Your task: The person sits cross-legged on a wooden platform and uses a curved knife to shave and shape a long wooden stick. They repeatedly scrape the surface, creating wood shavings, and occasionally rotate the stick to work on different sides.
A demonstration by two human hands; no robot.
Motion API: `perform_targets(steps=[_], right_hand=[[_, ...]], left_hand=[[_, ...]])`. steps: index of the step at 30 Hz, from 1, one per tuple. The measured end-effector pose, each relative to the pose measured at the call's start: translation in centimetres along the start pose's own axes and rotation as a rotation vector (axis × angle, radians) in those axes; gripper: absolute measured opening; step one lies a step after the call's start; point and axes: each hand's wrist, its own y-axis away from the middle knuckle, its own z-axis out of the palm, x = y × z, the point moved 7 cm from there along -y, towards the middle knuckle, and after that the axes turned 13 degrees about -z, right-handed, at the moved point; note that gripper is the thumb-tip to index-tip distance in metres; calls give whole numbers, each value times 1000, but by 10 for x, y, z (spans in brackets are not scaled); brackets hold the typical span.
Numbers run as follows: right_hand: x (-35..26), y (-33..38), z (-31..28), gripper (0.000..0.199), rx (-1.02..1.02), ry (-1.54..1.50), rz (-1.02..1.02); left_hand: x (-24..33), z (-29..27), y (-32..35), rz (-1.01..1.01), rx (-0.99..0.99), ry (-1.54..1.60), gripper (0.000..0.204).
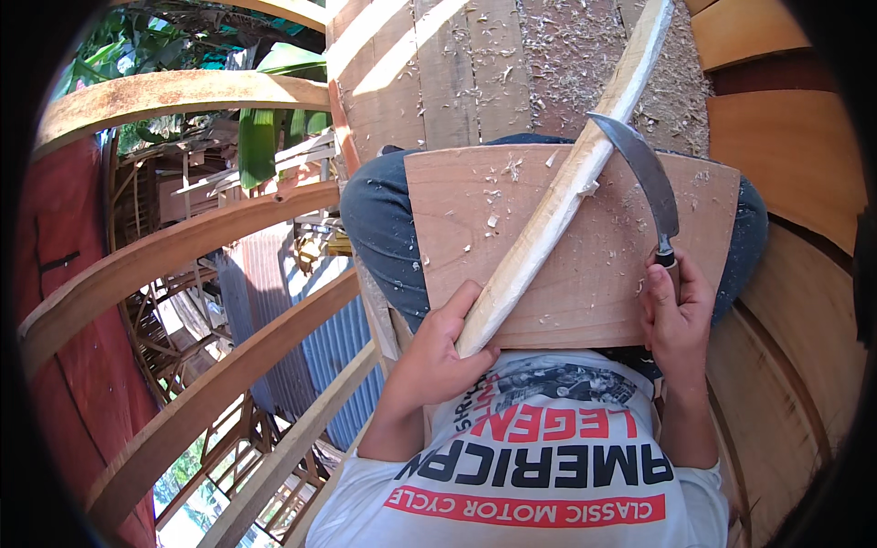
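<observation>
My left hand (445,352) grips the near end of a long pale wooden stick (559,199) that slants up and to the right. The stick lies across a flat wooden board (630,274) resting on my lap. My right hand (676,315) is closed around the handle of a curved-blade knife (644,169). The knife's blade arcs up and left, and its tip meets the stick about midway along. Wood shavings lie scattered over the board.
Curved wooden ribs (183,247) of a frame sweep along the left. A plank floor (457,73) covered in shavings lies ahead. Curved planks (795,155) rise at the right. Corrugated metal sheets (320,338) and green leaves show beyond the ribs.
</observation>
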Motion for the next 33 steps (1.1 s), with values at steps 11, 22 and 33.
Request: perform_targets(steps=[11,22,33], right_hand=[[-1,17,30,18,-521,-278,392],[-8,22,38,17,-582,-286,434],[-10,13,36,15,-571,-150,256]], left_hand=[[-3,0,-2,-9,5,42,43],[0,-1,-3,84,82,37,38],[-2,-1,-2,23,63,31,42]])
